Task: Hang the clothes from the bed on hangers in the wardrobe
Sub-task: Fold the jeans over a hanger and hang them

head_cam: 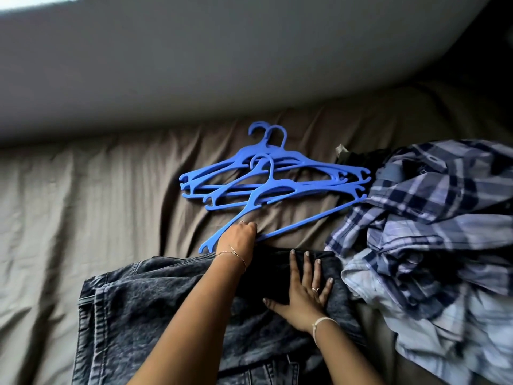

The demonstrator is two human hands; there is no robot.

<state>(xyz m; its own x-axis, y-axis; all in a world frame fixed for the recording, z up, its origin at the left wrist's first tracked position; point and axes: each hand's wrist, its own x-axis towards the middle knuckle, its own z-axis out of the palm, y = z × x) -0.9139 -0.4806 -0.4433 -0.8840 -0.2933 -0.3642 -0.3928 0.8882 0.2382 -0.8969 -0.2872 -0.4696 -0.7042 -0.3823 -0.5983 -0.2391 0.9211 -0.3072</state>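
At the hanger [305, 220], left hand [238, 237] hides its grip.

Grey wall [249, 51] stands behind (bright patch [33, 1] top-left).

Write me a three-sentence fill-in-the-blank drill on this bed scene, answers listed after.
The left hand grips a hanger whose colour is ____.
The right hand lies flat on the dark denim ____.
The plaid shirts are heaped on the ____ side of the bed.
Missing words: blue; jeans; right.
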